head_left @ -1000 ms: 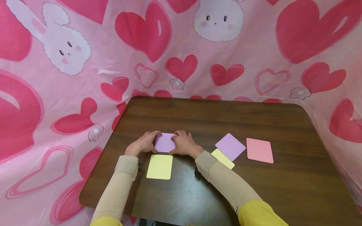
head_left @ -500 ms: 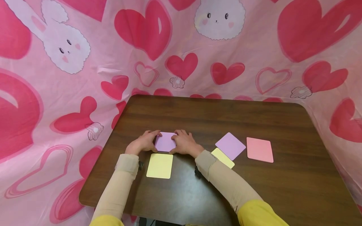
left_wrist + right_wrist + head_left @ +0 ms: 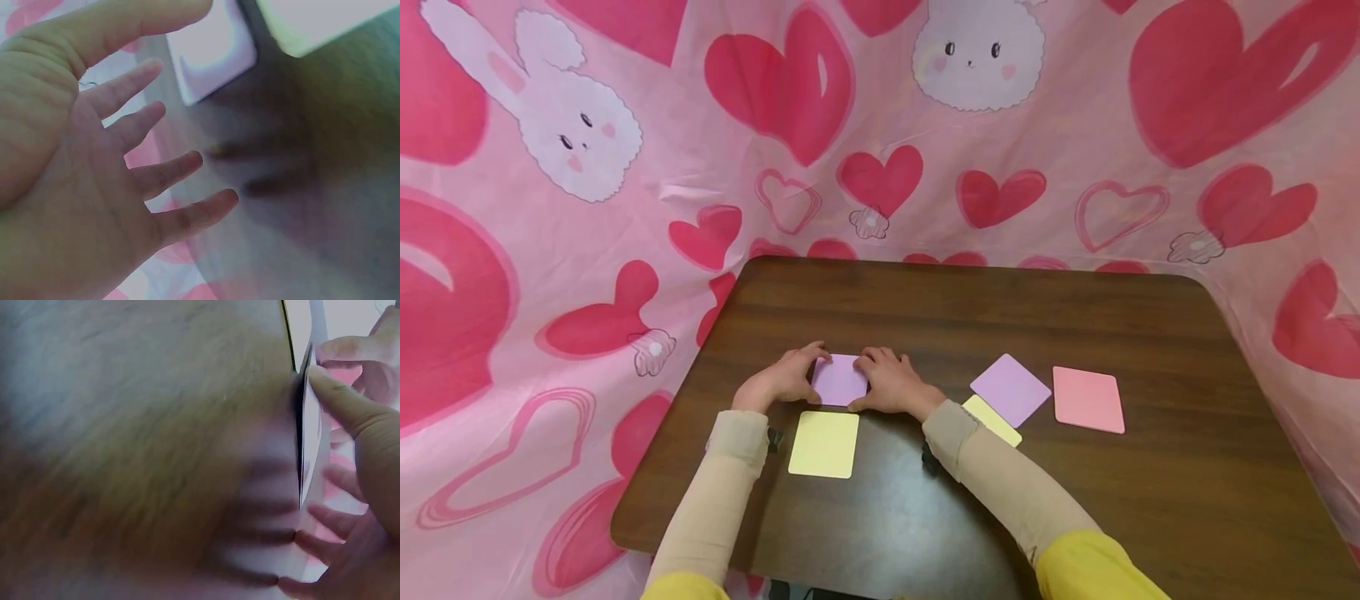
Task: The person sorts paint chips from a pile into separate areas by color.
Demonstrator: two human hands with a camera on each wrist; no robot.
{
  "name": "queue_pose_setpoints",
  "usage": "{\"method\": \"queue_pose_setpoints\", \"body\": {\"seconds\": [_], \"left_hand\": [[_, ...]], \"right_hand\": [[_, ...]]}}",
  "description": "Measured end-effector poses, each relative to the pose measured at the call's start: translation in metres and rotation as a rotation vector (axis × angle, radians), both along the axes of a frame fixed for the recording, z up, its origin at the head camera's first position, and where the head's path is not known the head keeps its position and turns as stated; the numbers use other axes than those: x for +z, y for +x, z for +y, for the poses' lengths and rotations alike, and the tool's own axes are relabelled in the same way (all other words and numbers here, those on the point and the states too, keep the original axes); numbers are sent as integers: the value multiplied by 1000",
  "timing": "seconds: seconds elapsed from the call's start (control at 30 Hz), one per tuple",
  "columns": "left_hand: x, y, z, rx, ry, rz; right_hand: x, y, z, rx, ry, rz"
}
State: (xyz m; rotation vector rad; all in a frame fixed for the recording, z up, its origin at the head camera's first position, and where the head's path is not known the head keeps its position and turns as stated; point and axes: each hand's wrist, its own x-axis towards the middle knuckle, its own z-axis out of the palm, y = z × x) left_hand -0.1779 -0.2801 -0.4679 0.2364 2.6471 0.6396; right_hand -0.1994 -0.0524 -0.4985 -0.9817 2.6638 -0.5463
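Note:
A lilac square card [image 3: 838, 380] lies between my two hands at the left of the table. My left hand [image 3: 784, 377] is at its left side, thumb and index fingertip by the corners. In the left wrist view the other fingers [image 3: 181, 165] spread loosely over the table. My right hand [image 3: 891, 383] is at the card's right side. Its thumb [image 3: 340, 397] touches the card's edge in the right wrist view, with the other fingers loosely extended. Just on the near side lies a yellow card [image 3: 823, 444], a narrow strip of table between the two.
Right of my right forearm, another lilac card [image 3: 1011, 390] overlaps a second yellow card [image 3: 992, 421]. A pink card [image 3: 1088, 400] lies beside them. The brown wooden table [image 3: 970, 308] meets a pink heart-patterned cloth [image 3: 917, 225] at its back and left edges.
Both hands stay at the sides of the lilac card. My right wrist has shifted very slightly to the right, and the other cards have not moved.

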Motion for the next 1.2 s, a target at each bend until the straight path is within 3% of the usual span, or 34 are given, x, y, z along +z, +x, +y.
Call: {"method": "queue_pose_setpoints", "body": {"seconds": [0.17,0.33,0.57,0.87,1.2], "left_hand": [[13,-4,16,-58,13,89],[30,-8,36,-106,-24,154],[48,-18,70,-169,-13,184],[53,-31,112,-247,-18,188],[47,-46,166,-367,-64,184]], "right_hand": [[1,-8,24,-47,-100,18],[13,-16,55,-120,-183,13],[35,-22,101,-223,-221,19],[53,-19,158,-320,-223,32],[61,-1,211,-441,-138,79]]}}
